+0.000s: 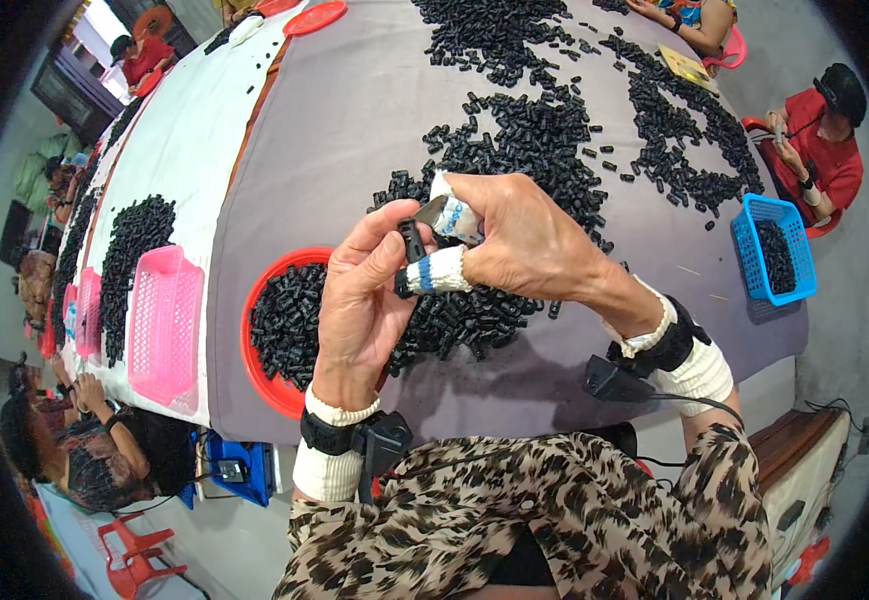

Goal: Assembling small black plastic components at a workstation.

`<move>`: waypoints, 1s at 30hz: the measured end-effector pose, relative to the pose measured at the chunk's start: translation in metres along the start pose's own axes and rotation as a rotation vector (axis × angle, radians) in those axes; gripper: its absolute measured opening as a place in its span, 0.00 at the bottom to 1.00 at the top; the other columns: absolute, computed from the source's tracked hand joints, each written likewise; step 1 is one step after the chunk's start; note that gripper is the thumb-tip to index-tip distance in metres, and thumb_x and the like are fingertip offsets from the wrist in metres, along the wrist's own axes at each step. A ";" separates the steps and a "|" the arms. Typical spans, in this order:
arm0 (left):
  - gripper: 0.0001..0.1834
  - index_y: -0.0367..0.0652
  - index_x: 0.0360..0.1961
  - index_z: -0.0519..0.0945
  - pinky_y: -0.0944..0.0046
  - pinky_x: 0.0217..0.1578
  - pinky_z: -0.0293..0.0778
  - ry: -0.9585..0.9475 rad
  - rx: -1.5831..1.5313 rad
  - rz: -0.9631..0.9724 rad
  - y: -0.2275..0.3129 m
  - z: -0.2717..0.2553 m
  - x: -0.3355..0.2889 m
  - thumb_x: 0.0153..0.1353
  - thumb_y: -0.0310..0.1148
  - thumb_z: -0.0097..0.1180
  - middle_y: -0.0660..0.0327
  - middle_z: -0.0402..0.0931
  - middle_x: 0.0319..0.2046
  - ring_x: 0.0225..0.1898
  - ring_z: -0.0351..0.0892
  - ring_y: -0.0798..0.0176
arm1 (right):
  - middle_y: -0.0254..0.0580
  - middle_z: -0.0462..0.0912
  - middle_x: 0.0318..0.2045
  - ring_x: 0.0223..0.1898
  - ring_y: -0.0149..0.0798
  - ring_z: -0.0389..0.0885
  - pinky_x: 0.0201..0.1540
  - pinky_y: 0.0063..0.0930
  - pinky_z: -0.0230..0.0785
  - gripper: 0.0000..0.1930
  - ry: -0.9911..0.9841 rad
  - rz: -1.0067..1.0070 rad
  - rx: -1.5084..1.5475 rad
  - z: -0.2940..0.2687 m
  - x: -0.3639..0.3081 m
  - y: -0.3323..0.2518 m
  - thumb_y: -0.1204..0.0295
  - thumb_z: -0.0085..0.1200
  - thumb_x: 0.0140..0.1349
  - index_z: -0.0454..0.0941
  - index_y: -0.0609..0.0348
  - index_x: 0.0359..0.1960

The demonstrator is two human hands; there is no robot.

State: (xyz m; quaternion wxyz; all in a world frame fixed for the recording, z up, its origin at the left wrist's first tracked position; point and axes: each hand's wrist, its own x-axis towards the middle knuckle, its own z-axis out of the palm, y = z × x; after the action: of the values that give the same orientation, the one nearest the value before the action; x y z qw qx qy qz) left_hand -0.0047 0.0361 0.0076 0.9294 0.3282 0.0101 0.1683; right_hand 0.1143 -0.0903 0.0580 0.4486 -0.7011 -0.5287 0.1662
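Over the near side of the table, my left hand [353, 300] pinches a small black cylindrical plastic part [412, 240] between thumb and fingers. Close against it, my right hand [540, 240] grips a small knife, its metal blade [431, 211] touching or nearly touching the part's upper end. White coverings wrap the right thumb and forefinger area, hiding most of the knife's handle. Under my left hand stands a round red basin [252, 335] filled with similar black parts. A large heap of black parts [525, 150] lies beyond and beneath both hands.
A pink basket [165, 330] stands on the white cloth at left, beside another black heap [137, 245]. At right, a blue basket [800, 265] holds black parts. A person in red [825, 150] sits past it; another person [95, 430] works at lower left. A red lid [315, 18] lies far off.
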 end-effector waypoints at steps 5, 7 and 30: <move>0.15 0.34 0.49 0.69 0.62 0.45 0.75 -0.057 -0.080 -0.013 -0.003 -0.006 0.002 0.60 0.25 0.49 0.54 0.75 0.41 0.41 0.77 0.62 | 0.36 0.73 0.17 0.20 0.27 0.68 0.23 0.25 0.61 0.16 -0.023 -0.009 -0.019 0.002 0.004 0.005 0.65 0.64 0.44 0.72 0.64 0.27; 0.15 0.34 0.49 0.69 0.61 0.45 0.75 -0.041 -0.076 -0.017 -0.004 -0.007 0.001 0.60 0.25 0.49 0.54 0.75 0.41 0.41 0.77 0.61 | 0.37 0.73 0.17 0.19 0.29 0.68 0.24 0.27 0.62 0.17 -0.024 -0.028 -0.047 0.002 0.004 0.006 0.64 0.64 0.43 0.72 0.64 0.27; 0.14 0.34 0.47 0.72 0.64 0.43 0.74 0.028 0.036 0.002 -0.004 0.003 -0.001 0.60 0.27 0.50 0.56 0.76 0.40 0.41 0.77 0.64 | 0.38 0.75 0.18 0.21 0.32 0.70 0.26 0.29 0.63 0.17 -0.224 0.105 -0.061 -0.004 0.011 0.003 0.62 0.62 0.45 0.73 0.63 0.26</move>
State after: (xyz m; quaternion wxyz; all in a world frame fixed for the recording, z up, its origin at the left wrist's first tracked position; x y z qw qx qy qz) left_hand -0.0035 0.0309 0.0071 0.9230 0.3423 0.0258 0.1737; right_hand 0.1234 -0.0821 0.0607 0.3560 -0.7182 -0.5427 0.2507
